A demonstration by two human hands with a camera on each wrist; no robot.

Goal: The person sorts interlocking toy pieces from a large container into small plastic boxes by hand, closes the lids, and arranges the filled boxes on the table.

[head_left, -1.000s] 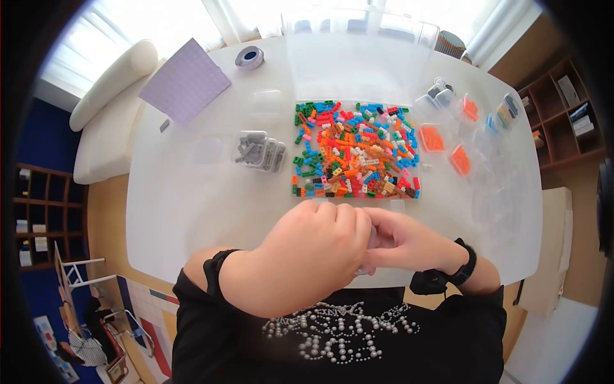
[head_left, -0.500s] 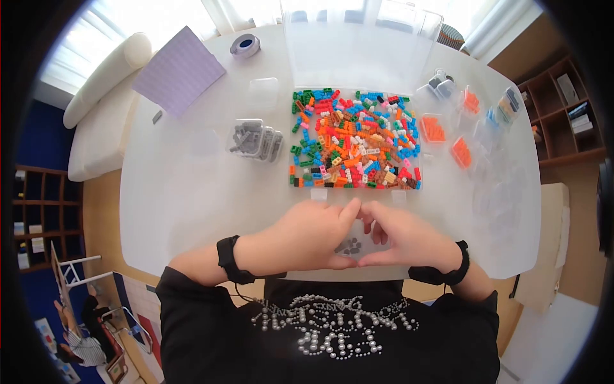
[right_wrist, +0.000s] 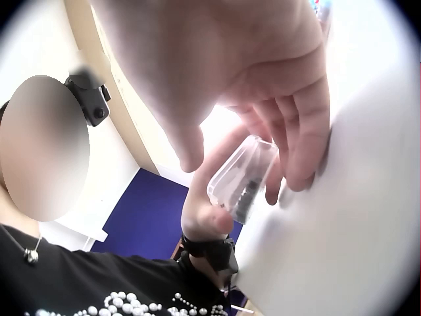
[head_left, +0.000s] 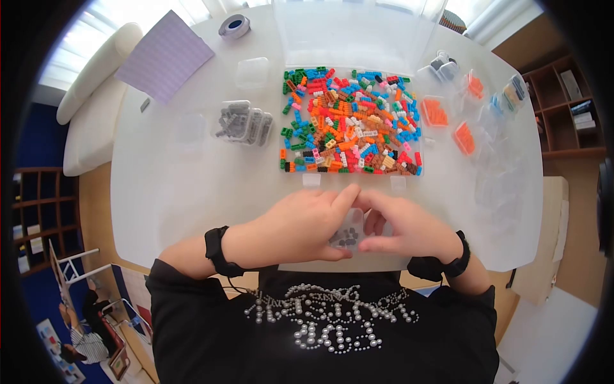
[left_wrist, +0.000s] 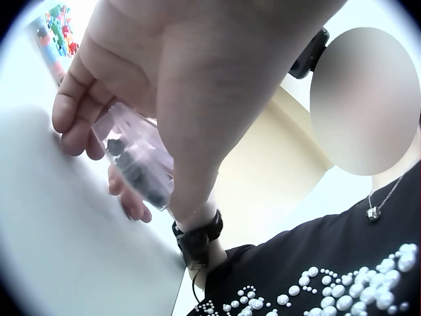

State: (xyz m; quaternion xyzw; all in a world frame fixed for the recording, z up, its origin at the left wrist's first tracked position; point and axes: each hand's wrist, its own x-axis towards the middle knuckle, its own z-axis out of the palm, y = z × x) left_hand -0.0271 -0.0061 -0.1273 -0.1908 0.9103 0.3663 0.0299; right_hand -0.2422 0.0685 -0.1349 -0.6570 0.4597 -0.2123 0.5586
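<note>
In front of the body my left hand [head_left: 300, 221] holds a small clear plastic box [head_left: 347, 233] between thumb and fingers. Several dark grey pieces [left_wrist: 135, 172] lie inside the box at its lower end. Facing it from the other side is my right hand [head_left: 409, 224], its fingers gently bent beside the box and its thumb spread away from it in the right wrist view. The fingertips of both hands come together at the box's far end. Beyond the hands stands a large clear case [head_left: 282, 144] full of colourful toy bricks [head_left: 352, 121].
Lidded boxes of grey pieces [head_left: 240, 123] stand left of the case. To its right are boxes of orange pieces [head_left: 435, 112] and other clear boxes [head_left: 495, 176]. A lilac sheet [head_left: 165, 57] and a roll of tape [head_left: 235, 27] lie at the back left.
The left hand has turned and drawn back from over the right hand, bringing the box and its grey pieces into view. Over the last half second both hands stay nearly in place.
</note>
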